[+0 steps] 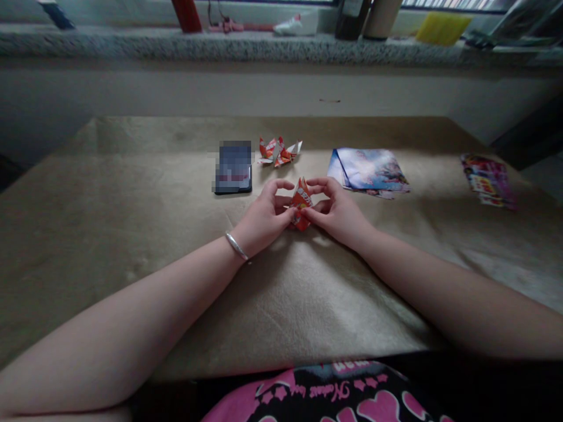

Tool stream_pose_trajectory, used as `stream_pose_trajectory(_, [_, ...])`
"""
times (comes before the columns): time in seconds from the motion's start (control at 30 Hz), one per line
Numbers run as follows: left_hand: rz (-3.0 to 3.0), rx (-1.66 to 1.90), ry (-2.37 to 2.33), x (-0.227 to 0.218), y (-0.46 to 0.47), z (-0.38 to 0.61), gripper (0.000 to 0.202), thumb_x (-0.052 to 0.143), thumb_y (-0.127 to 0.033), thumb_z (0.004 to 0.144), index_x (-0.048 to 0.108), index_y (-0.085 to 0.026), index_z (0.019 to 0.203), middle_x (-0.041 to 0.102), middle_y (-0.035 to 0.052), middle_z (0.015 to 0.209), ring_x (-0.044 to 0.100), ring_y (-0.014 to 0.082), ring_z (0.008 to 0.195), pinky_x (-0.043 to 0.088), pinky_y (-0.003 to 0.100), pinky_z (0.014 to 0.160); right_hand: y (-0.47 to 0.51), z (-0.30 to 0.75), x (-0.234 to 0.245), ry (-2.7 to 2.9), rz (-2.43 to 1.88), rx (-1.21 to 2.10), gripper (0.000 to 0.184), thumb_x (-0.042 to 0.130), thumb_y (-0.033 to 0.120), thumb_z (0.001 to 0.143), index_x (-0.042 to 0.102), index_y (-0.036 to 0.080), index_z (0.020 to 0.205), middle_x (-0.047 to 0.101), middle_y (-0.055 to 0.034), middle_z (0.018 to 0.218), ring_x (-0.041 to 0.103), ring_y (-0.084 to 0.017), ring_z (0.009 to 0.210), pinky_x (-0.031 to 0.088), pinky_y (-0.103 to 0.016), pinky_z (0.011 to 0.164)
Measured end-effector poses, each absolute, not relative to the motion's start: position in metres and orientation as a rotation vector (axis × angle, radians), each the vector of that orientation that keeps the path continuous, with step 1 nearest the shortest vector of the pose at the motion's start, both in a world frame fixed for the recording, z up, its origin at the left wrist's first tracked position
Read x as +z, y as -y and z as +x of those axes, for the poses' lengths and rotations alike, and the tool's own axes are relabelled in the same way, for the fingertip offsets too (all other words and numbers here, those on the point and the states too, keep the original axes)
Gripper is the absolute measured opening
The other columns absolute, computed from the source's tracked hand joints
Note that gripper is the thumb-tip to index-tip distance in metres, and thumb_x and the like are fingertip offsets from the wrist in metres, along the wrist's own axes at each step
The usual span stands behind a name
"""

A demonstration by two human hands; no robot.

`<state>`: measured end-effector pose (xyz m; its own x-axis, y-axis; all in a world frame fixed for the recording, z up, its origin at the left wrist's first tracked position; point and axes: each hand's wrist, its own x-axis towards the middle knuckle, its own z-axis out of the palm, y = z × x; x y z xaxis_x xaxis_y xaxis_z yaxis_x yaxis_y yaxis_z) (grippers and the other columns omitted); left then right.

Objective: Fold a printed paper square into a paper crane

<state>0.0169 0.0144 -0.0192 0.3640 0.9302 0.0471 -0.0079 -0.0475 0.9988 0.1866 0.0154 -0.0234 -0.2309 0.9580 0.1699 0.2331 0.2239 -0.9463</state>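
Between my two hands, above the middle of the table, is a small folded piece of red-orange printed paper (301, 205), diamond-shaped with a pointed top. My left hand (270, 211) pinches its left side, thumb at the front. On the right side my right hand (332, 208) grips it too, its thumb pressed on the front and its fingers bent around the back. The back of the paper is hidden by my fingers. Just beyond my hands lie folded red and white paper cranes (278, 152), close together.
Left of the cranes lies a dark, blurred-out flat device (234, 170). Pictured sheets (373, 170) are stacked to the right, with colourful printed strips (487, 181) farther right. Behind the table (132, 234), a stone windowsill (264, 50) bears bottles and a yellow block (443, 28).
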Motion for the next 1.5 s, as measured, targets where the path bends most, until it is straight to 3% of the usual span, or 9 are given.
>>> stream_pose_trajectory(0.23, [1.701,0.991,-0.995,-0.025,-0.022,0.011,0.028,0.061,-0.003,0.074,0.050,-0.015,0.097,0.056,0.0072,0.118,0.065,0.0062,0.074,0.057,0.019,0.066,-0.018,0.190,-0.026,1.767,-1.194,0.932,0.037,0.069,0.027,0.068,0.043,0.022,0.093,0.058,-0.0047,0.106,0.052,-0.006,0.054,0.042,-0.023,0.046])
stream_pose_trajectory(0.37, [2.036,0.971,-1.109,-0.024,-0.024,0.006,0.013,0.064,-0.006,0.075,0.062,-0.012,0.087,0.056,0.0087,0.116,0.063,0.0088,0.081,0.058,0.024,0.072,-0.020,0.191,-0.026,1.970,-1.195,0.640,0.026,0.070,0.023,0.070,0.055,0.018,0.091,0.054,-0.0088,0.110,0.049,-0.007,0.059,0.047,-0.028,0.057])
stream_pose_trajectory(0.5, [2.406,0.900,-1.137,-0.024,-0.028,0.003,0.013,0.064,-0.013,0.079,0.068,-0.014,0.092,0.062,0.0088,0.110,0.061,0.0162,0.097,0.054,0.034,0.087,-0.021,0.192,-0.026,2.064,-1.233,0.527,0.022,0.068,0.024,0.074,0.064,0.017,0.093,0.058,-0.0096,0.105,0.055,-0.014,0.074,0.050,-0.032,0.069])
stream_pose_trajectory(0.73, [2.739,0.705,-1.065,-0.019,-0.026,0.000,0.013,0.057,-0.019,0.085,0.069,-0.016,0.091,0.069,0.0068,0.099,0.062,0.0179,0.092,0.051,0.035,0.088,-0.020,0.197,-0.024,2.232,-1.181,0.221,0.008,0.069,0.027,0.076,0.069,0.020,0.078,0.065,-0.0076,0.095,0.056,-0.022,0.093,0.046,-0.039,0.084])
stream_pose_trajectory(0.9, [2.849,0.541,-1.051,-0.011,-0.021,-0.006,0.023,0.049,-0.014,0.085,0.067,-0.016,0.099,0.070,0.0066,0.103,0.063,0.0185,0.096,0.051,0.034,0.089,-0.018,0.202,-0.017,2.438,-0.993,0.135,0.014,0.060,0.026,0.085,0.073,0.020,0.085,0.070,-0.0051,0.087,0.056,-0.020,0.086,0.046,-0.034,0.080])
stream_pose_trajectory(1.17, [2.926,0.385,-1.030,-0.003,-0.018,-0.008,0.031,0.045,-0.016,0.087,0.068,-0.018,0.107,0.067,0.0052,0.117,0.061,0.0192,0.106,0.050,0.035,0.095,-0.014,0.204,-0.008,2.705,-0.852,-0.121,0.028,0.046,0.026,0.091,0.073,0.020,0.093,0.071,-0.0070,0.091,0.057,-0.020,0.081,0.044,-0.033,0.073])
stream_pose_trajectory(1.5, [2.948,0.322,-1.053,0.001,-0.013,-0.007,0.033,0.047,-0.013,0.082,0.067,-0.015,0.108,0.065,0.0064,0.121,0.060,0.0224,0.109,0.050,0.037,0.095,-0.010,0.209,-0.002,2.841,-0.795,-0.223,0.026,0.046,0.023,0.091,0.071,0.020,0.099,0.071,-0.0049,0.101,0.063,-0.019,0.082,0.043,-0.030,0.067])
